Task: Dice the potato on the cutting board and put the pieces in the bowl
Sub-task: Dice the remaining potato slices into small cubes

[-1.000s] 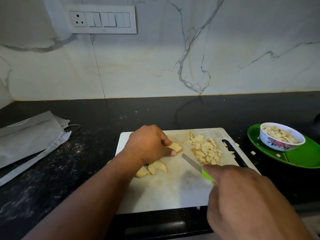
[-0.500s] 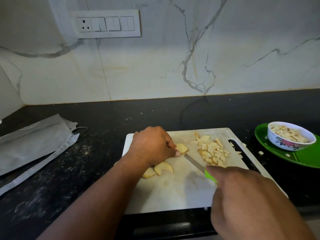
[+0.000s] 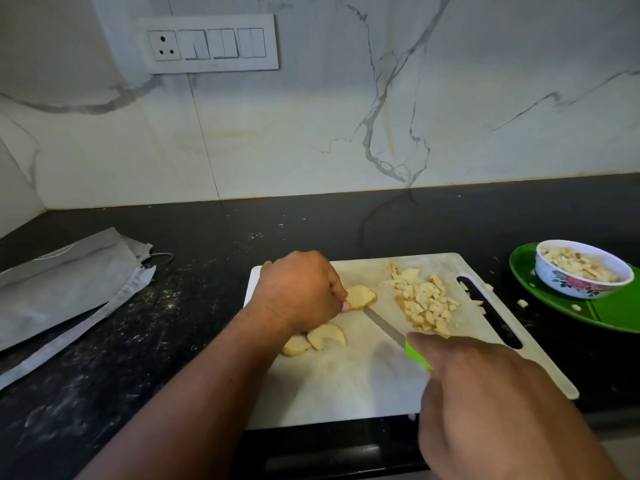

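Left hand (image 3: pixel 299 289): curled, pinning the pale yellow potato slice (image 3: pixel 361 296) to the white plastic cutting board (image 3: pixel 346 386); fingertips are best kept tucked.
Right hand (image 3: pixel 491 403): wrapped round the green-handled steel knife (image 3: pixel 398 336); close, even cuts are advised.

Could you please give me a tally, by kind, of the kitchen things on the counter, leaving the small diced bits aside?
White plastic cutting board: 1
Green-handled knife: 1
Uncut pale yellow potato slices: 3
White floral bowl: 1
Green plate: 1
Total: 7
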Available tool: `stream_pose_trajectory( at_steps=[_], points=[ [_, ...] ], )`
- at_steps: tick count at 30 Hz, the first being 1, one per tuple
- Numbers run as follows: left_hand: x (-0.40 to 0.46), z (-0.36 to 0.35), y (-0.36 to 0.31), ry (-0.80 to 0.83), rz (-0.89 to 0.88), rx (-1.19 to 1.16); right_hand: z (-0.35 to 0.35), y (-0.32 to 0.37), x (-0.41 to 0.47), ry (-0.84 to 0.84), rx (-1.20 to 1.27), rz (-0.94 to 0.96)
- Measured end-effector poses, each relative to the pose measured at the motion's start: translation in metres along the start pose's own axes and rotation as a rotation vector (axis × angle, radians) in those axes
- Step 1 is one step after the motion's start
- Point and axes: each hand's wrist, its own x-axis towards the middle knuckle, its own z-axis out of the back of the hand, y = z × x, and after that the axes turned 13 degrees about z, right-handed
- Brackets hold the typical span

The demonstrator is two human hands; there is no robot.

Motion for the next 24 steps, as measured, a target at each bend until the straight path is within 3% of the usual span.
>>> stream_pose_trajectory(
  at_steps=[5,15,20,24],
  points=[
    [-0.003,0.001,0.000,-0.020,0.019,-0.049,-0.014,0.006,0.024,-0.127,-0.053,-0.025],
    [0.004,-0.003,0.002,-0.010,0.027,-0.058,-0.006,0.005,-0.004,0.026,0.042,-0.029],
    [-0.002,0.000,0.000,-0.012,0.006,0.038,-0.020,0.011,0.019,-0.132,-0.028,-0.022],
    [-0.002,0.000,-0.003,-0.043,0.017,0.038,-0.033,0.009,0.016,-0.096,0.076,-0.022]
  ],
)
